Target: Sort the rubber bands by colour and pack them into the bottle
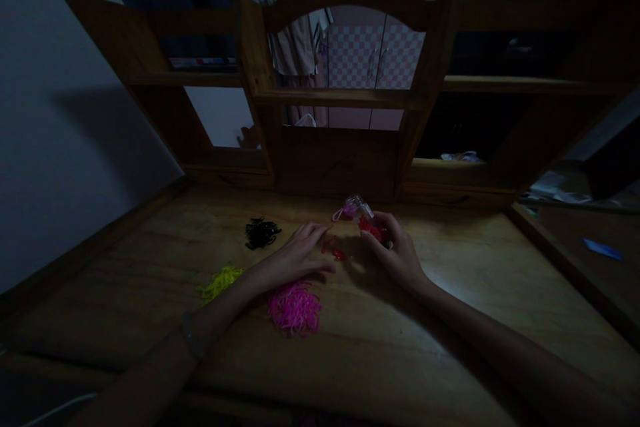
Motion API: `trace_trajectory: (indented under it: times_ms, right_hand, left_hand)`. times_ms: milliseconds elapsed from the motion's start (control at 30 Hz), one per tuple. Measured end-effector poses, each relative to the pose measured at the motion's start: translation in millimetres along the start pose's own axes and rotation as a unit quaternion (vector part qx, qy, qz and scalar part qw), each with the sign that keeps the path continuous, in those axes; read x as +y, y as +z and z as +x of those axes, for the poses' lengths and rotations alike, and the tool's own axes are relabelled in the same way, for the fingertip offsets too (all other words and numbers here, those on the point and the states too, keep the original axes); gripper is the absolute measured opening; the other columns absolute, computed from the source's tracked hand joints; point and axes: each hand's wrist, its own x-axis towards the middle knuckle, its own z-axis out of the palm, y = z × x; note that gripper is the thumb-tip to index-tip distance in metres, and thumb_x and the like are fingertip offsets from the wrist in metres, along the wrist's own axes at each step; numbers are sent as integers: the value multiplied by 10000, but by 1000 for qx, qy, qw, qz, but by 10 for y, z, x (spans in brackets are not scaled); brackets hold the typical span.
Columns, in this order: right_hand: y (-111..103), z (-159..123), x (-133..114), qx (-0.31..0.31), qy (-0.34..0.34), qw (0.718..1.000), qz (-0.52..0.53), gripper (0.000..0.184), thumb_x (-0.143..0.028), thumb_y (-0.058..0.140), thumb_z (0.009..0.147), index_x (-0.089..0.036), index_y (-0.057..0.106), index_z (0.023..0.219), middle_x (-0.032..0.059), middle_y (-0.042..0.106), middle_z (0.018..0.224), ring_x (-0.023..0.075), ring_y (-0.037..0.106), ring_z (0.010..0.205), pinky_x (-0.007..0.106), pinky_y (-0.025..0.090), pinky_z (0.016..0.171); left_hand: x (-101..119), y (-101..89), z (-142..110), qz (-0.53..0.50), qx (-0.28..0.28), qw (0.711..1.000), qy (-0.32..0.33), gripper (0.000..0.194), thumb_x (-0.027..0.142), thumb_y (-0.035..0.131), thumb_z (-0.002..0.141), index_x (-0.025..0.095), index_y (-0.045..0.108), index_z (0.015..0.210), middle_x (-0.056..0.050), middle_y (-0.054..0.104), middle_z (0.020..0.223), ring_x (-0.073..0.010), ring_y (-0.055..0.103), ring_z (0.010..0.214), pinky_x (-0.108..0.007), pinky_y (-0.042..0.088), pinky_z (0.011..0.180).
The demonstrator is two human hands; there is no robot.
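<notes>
My right hand is wrapped round a small clear plastic bottle tilted on its side, with red bands inside it. My left hand lies low over the wooden desk, fingers stretched out toward a few loose red bands just beyond its fingertips. A heap of pink bands sits right below that hand. A yellow heap lies to the left, and a black heap is farther back on the left.
A wooden hutch with shelves rises at the back of the desk. A grey wall stands on the left. Papers and a blue item lie on the side surface at the right. The room is dim.
</notes>
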Motion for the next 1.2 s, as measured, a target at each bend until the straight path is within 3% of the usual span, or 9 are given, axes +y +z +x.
trace_trajectory:
  times_ms: [67,233,400,567,900,1067,1200]
  right_hand:
    - [-3,-3,5,-1,0,1000,-3,355,-416,612,891,-227,583,1190,82,678,1103,243,649,932,385,527,808]
    - [-5,2,19,-5,-4,1000,2,355,-394,618,889,-227,579,1200,77,671,1119,238,647,948,375,524,812]
    - [0,7,22,-5,-5,1000,-2,350,-393,624,886,-219,582,1187,79,674,1097,232,647,919,374,523,796]
    - [-2,7,13,-2,-6,1000,-7,346,-404,623,886,-222,583,1178,84,672,1100,234,647,909,382,524,787]
    - [-1,1,32,-2,-2,1000,-15,337,-409,622,883,-227,588,1165,79,679,1078,236,653,882,378,530,760]
    - [3,-7,23,-34,-20,998,-44,362,-391,629,882,-239,579,1207,73,662,1120,247,641,944,401,526,813]
    - [19,1,39,-83,-88,989,-86,335,-304,630,875,-260,605,1206,83,636,1151,274,603,1044,441,503,891]
  left_hand:
    - [-34,0,-1,-11,-9,1000,10,653,446,712,808,305,454,1392,-73,487,1301,-274,463,1248,-444,381,1087]
    - [28,34,66,-44,-38,997,47,367,344,614,906,281,587,1266,-63,538,1217,-229,520,1168,-381,421,1044]
    - [106,72,115,-46,-50,995,68,265,274,556,943,246,620,1199,-72,559,1156,-210,550,1095,-350,453,981]
    - [58,111,136,-25,-34,995,86,122,275,547,950,221,636,1013,-51,585,1046,-201,555,1040,-342,452,941]
    - [30,115,131,22,-25,997,74,105,247,496,959,207,580,909,-47,601,977,-219,541,999,-360,437,917]
    - [-76,-98,123,19,51,998,28,122,234,449,964,208,567,944,-48,581,1010,-216,532,1011,-355,432,914]
    - [-174,-248,129,-12,119,993,14,113,249,463,953,205,566,961,-45,584,1004,-208,549,996,-355,434,907]
